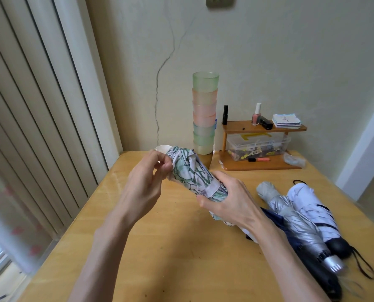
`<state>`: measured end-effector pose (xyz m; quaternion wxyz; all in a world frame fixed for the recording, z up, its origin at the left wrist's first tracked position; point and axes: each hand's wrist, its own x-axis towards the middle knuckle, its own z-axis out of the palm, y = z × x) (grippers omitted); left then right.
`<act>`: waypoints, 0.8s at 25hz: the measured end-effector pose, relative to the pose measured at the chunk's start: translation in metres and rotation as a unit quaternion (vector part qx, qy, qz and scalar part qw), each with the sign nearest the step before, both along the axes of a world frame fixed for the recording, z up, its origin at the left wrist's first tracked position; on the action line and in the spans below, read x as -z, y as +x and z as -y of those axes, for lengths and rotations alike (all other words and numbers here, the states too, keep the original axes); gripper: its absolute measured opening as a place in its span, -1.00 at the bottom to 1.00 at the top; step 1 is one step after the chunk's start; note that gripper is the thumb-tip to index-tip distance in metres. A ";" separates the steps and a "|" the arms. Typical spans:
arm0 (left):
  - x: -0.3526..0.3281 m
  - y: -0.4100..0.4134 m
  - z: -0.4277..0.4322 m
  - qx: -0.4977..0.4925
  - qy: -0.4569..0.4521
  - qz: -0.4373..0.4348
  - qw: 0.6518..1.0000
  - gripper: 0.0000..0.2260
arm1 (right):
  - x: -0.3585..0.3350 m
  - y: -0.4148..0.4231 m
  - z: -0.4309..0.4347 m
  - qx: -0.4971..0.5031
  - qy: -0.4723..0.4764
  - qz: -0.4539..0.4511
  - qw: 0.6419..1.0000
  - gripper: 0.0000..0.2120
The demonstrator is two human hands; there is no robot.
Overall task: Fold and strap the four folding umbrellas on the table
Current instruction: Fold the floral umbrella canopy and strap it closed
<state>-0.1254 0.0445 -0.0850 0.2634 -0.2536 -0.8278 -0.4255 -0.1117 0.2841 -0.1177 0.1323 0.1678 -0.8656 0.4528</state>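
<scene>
The floral umbrella (190, 173) is held in the air above the middle of the worktop (159, 247), tilted with one end towards the far edge. The left hand (146, 184) is at that far end, its fingers (166, 165) pinching the gathered fabric. The right hand (227, 201) grips the nearer part, fingers curled round the cloth and the thumb pressed in just below a pale strap (212, 189) that wraps the bundle.

Near the right edge lie three more umbrellas, touching one another: a silver one (290, 216), a white one (312, 205) beside it, and a dark blue one (273, 216) partly hidden under the silver one and the right wrist.

At the far edge stands a tall stack of cups (204, 114), and beside it a small wooden shelf (262, 127) with a clear box (258, 144) under it.
</scene>
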 end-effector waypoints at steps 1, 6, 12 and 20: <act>0.000 0.000 0.001 0.030 0.016 0.027 0.999 -0.85 | -0.001 0.000 -0.002 -0.003 -0.001 0.005 1.000 -0.68; -0.002 0.000 0.003 0.054 0.102 0.088 0.989 -0.84 | -0.001 0.000 -0.002 0.013 -0.006 0.018 1.000 -0.71; -0.008 0.003 -0.012 -0.056 -0.011 -0.068 0.996 -0.75 | 0.002 -0.002 0.006 0.069 0.087 -0.086 0.990 -0.50; -0.003 -0.003 -0.003 -0.080 -0.001 -0.002 0.997 -0.79 | 0.000 -0.001 0.007 0.099 0.127 -0.114 0.980 -0.43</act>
